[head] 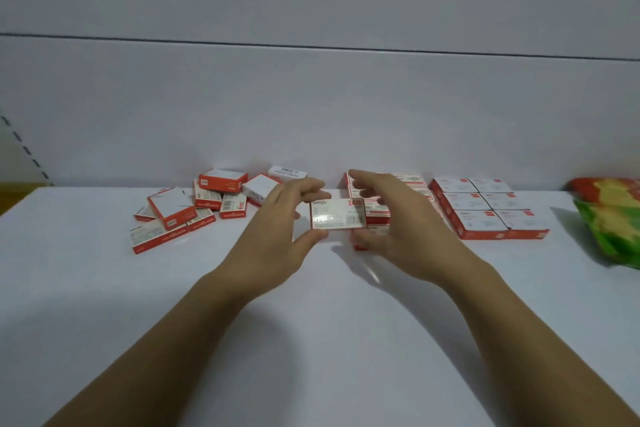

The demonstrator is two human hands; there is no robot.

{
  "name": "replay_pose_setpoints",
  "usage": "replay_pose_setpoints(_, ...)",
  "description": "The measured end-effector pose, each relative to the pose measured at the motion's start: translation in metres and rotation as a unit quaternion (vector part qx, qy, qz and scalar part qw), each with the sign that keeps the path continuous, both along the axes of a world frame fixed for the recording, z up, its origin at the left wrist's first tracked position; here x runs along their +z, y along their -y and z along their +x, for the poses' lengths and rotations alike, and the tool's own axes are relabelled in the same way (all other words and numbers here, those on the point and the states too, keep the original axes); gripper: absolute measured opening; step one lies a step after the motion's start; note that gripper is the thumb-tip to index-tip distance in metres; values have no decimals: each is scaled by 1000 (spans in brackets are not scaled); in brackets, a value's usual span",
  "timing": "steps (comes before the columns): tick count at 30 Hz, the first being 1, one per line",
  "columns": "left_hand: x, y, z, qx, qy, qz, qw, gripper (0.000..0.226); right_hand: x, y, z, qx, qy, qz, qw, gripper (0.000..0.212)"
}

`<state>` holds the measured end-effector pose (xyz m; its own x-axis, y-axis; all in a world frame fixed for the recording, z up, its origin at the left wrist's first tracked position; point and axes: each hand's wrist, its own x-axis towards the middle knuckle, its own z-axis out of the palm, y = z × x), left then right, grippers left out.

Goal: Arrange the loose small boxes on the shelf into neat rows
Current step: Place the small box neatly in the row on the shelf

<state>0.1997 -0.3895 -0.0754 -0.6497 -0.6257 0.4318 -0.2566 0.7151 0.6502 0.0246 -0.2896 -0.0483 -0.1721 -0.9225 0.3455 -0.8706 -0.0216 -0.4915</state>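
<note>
Head camera looks down at a white shelf [311,340] with a plain wall [311,97] behind it. The left grip [277,218] holds one small box, the held box [337,214]. Its thumb is under the box's left end and its fingers curl over the top. The box looks lifted a little above the shelf, with its white face turned to the camera. Its long side runs left to right, from one grip across to the other. The right grip [391,222] is spread wide round the box's right end, with one finger plainly above the box and not on it. I cannot tell if its thumb touches the bottom corner. Off to the left of the left grip, and a bit farther back, lies the loose pile [194,208] of red and white boxes, all tipped and crooked. Just behind the right grip is a started group [412,180] of boxes, partly hidden by that hand. Farther to the right of it sits a tidy block [485,208] of boxes in straight rows. Past that, at the edge, is a bright bag [609,218]. The right grip is the one nearer the tidy side, so I think the box should go to it and then down next to the started group, long side lined up with the others.
</note>
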Motion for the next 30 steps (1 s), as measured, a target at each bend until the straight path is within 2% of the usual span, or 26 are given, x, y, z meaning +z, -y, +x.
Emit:
replay_pose_setpoints(7, 2, -1, 2, -7, 3, 8, 1000, 61, -8, 0, 3, 10, -14, -27, 999, 68)
replay_pose_setpoints(15, 4, 2, 3, -17, 34, -18, 999, 57, -11, 2, -1, 37, -19, -49, 998, 35)
replay_pose_setpoints(18, 5, 1, 3, -36, 29, -24, 999, 57, -7, 0, 1, 41, 55, -33, 997, 23)
replay_pose_setpoints(21, 7, -3, 3, -20, 17, 13, 1000, 61, -2, -1, 4, 26, 143, -22, 989, 11)
replay_pose_setpoints(26, 7, -5, -1, -8, -35, 84, 996, 67, -1, 2, 6, 17, 327, -25, 945, 19)
replay_pose_setpoints(30, 8, -6, -2, -11, -79, 156, 985, 58, -2, 3, 6, 19, 388, -14, 921, 21)
